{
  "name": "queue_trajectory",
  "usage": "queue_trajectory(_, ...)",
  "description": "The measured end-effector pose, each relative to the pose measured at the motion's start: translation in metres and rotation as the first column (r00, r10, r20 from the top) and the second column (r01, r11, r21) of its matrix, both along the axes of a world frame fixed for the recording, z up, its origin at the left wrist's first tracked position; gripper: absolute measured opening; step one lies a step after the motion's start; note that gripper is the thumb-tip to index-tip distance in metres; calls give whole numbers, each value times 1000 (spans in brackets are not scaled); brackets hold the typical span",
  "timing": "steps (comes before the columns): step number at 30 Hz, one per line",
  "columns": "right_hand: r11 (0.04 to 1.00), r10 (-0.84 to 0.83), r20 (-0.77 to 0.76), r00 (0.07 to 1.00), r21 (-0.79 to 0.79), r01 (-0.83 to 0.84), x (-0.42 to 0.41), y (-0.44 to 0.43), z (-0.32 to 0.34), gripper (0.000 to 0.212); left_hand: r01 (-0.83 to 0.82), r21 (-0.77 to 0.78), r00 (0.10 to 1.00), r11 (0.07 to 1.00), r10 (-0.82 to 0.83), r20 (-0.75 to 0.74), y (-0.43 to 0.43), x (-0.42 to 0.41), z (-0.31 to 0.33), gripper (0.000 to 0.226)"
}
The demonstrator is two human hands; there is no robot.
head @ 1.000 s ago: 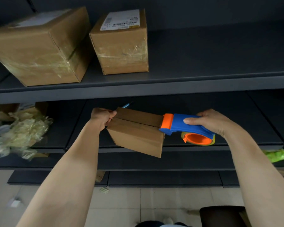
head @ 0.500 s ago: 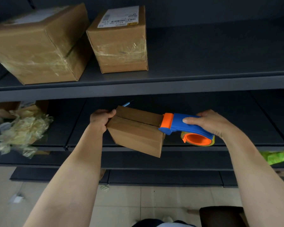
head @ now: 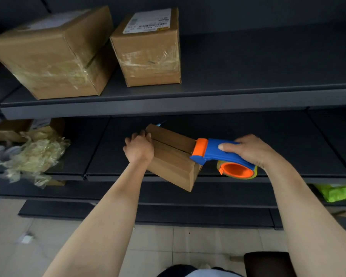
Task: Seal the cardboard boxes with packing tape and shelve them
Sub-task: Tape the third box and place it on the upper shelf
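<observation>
Though tilted, box [head: 174, 166] between hands [head: 139, 149] [head: 252, 150]

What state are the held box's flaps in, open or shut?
Shut: the small box has flaps lying flat, meeting along a seam.

Small box [head: 174, 166]: plain brown cardboard, tilted, top flaps closed along a centre seam; held in the air in front of the shelving, left end gripped by the left hand [head: 139, 148].
Tape dispenser [head: 224, 152]: blue body, orange head, orange core carrying a yellowish tape roll [head: 255, 173]; head set against the right end of the small box's top at the seam; handle gripped by the right hand [head: 250, 149].
Large box [head: 54, 56]: brown, banded with wrinkled clear tape; on the upper shelf [head: 248, 92] at the left, turned corner-forward.
Labelled box [head: 150, 52]: smaller, white label on top, clear tape across the front; upright just right of the large box.
</observation>
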State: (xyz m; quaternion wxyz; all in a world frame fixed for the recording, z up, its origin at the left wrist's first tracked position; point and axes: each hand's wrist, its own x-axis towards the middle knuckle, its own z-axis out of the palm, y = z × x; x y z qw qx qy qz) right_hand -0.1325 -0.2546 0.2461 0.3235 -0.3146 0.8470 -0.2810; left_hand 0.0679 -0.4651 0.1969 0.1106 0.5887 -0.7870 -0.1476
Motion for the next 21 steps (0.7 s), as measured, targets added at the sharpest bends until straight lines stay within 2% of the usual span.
queue_trajectory(2, 1000, 6, -1, 1000, -6, -6, 2, 1, -1, 46, 7, 65, 996, 998, -13, 93, 4, 0, 1, 52)
queue_trajectory(4, 1000, 12, 4, 1000, -14, -12, 4, 2, 0, 45, 60, -45, 985, 997, -52, 165, 8, 0, 4, 57)
queue_trajectory(6, 1000, 12, 11, 1000, -19, -12, 5, 3, 1, 45, 226, -136, 970, 965, -210, 125, 14, -5, 7, 58)
queue_trajectory(8, 1000, 8, 15, 1000, -23, -8, 7, 3, 3, 43, 363, -34, 931, 931, -360, 69, 24, -15, 7, 63)
queue_trajectory(9, 1000, 4, 16, 1000, -25, -4, 8, 4, 4, 43, 390, 33, 915, 920, -392, 102, 27, -19, 4, 69)
queue_trajectory(12, 1000, -6, 17, 1000, -23, 7, 10, 7, 6, 44, 378, 129, 888, 917, -398, 230, 26, -26, -2, 77)
queue_trajectory(21, 998, -67, 67, 996, -17, 68, 12, 37, -4, 47, 384, 231, 855, 894, -439, 276, 21, -26, 3, 79)
